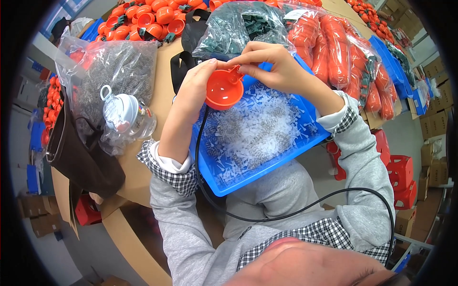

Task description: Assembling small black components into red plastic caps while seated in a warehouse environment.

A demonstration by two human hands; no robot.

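Observation:
My left hand [193, 90] cups a small orange plastic bowl-shaped part [223, 89] from the left and holds it over a blue tray [267, 167]. My right hand [274, 64] pinches the tab on the bowl's upper right rim with its fingertips. The tray is full of small white plastic pins and thin metal springs [257, 128]. It rests half on the table and half over my lap.
A clear bag of metal springs [117, 66] and a clear lidded water bottle [125, 114] lie to the left. Orange cups [143, 19] are piled at the back, bagged orange stacks [334, 47] to the right. A dark green bag [243, 26] lies behind. A black cable [286, 212] crosses my lap.

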